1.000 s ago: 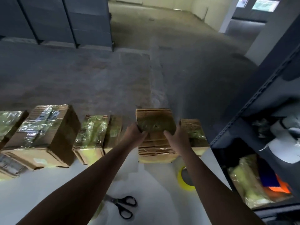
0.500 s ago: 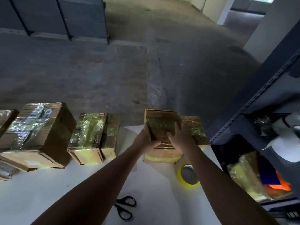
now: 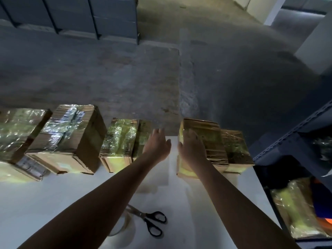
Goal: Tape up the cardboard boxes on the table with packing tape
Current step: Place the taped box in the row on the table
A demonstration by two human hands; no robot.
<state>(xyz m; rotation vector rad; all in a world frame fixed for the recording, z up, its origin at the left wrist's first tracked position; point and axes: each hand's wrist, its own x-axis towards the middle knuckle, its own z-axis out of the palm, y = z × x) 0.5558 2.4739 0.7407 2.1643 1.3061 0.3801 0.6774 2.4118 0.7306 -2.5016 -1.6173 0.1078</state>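
The fingers (image 3: 193, 136) of your right hand (image 3: 193, 151) lie flat and close together on top of the taped box (image 3: 208, 135), just right of centre frame. Your thumb runs down along the box's left edge, and the fingers press on it rather than curl round it. The fingers (image 3: 158, 134) of your left hand (image 3: 157, 147) are straight and slightly spread, holding nothing, in the gap to the left of that box. Their tips come near the thin box (image 3: 143, 135), but I cannot tell whether they touch it.

The taped box stands at the far edge of the white worktop (image 3: 53, 203), and its right side touches a lower box (image 3: 233, 150) wrapped in shiny tape. Left of your left hand, the thin box stands tight against a small wrapped box (image 3: 117, 141). Then come a large box (image 3: 71, 139) and, at the left frame edge, one more box (image 3: 16, 130), all in a row along the far edge.

Near the bottom centre, black-handled scissors (image 3: 152, 220) lie on the worktop, and a clear tape roll (image 3: 124, 227) shows partly from under your left forearm. A dark metal shelf rack (image 3: 296, 133) fills the right side
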